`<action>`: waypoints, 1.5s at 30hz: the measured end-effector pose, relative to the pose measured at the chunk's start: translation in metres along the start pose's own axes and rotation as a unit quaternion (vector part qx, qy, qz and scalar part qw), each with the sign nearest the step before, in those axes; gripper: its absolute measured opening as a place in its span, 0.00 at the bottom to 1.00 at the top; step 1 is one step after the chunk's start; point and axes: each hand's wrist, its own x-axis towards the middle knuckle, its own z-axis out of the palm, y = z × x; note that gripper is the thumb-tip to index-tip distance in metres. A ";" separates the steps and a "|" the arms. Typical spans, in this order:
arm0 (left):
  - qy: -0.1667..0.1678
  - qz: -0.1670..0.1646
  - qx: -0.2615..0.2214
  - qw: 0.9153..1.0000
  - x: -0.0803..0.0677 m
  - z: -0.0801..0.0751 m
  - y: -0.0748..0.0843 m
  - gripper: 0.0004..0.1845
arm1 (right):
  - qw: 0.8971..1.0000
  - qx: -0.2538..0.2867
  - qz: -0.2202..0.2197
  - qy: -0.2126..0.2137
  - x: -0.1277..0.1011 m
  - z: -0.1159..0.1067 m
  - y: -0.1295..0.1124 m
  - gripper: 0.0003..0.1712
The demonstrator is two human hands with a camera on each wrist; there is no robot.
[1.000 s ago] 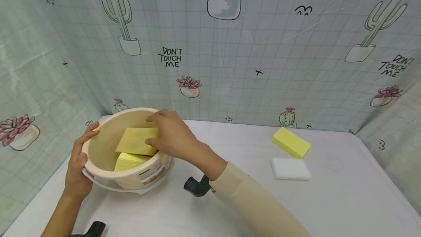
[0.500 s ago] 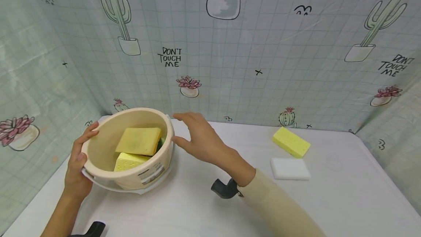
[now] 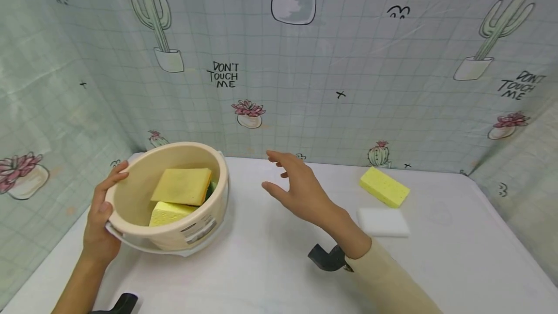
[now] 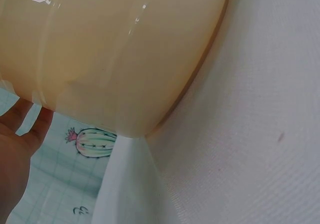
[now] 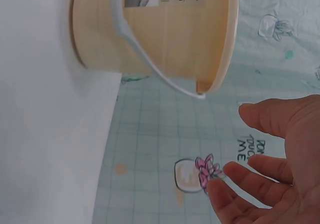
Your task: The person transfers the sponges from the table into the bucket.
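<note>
At the left of the head view, a cream plastic bucket [image 3: 172, 240] with a white handle [image 3: 148, 248] stands on the table, its mouth facing me. My left hand [image 3: 99, 234] holds it by the left side, fingertips over the rim. Inside lie a flat yellow sponge [image 3: 182, 186] and, below it, a brighter yellow sponge [image 3: 171, 213]; something dark green beside them is mostly hidden. My right hand [image 3: 305, 194] hovers to the right of the bucket, touching nothing, with fingers spread and slightly bent. The right wrist view shows this hand [image 5: 280, 169] apart from the bucket.
Toward the table's right side lie a yellow sponge [image 3: 384, 187] and a white sponge block [image 3: 382, 222]. A printed cactus curtain [image 3: 279, 71] rises behind the white table [image 3: 261, 265] and at both sides. Black wrist mounts [image 3: 327, 258] sit under the arms.
My right hand has come away from the bucket's mouth and travelled right, holding nothing. The left hand and the bucket have stayed in place.
</note>
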 end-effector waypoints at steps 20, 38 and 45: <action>-0.001 -0.001 -0.007 1.000 -0.002 -0.001 0.000 0.27 | 0.995 -0.033 0.072 0.058 -0.059 -0.043 0.070 0.36; 0.009 -0.009 -0.002 1.000 0.000 0.001 0.003 0.26 | 0.982 -0.073 0.140 0.103 -0.099 -0.090 0.118 0.32; 0.005 -0.003 0.000 1.000 0.000 0.002 0.002 0.26 | 0.978 -0.081 0.171 0.093 -0.106 -0.097 0.137 0.32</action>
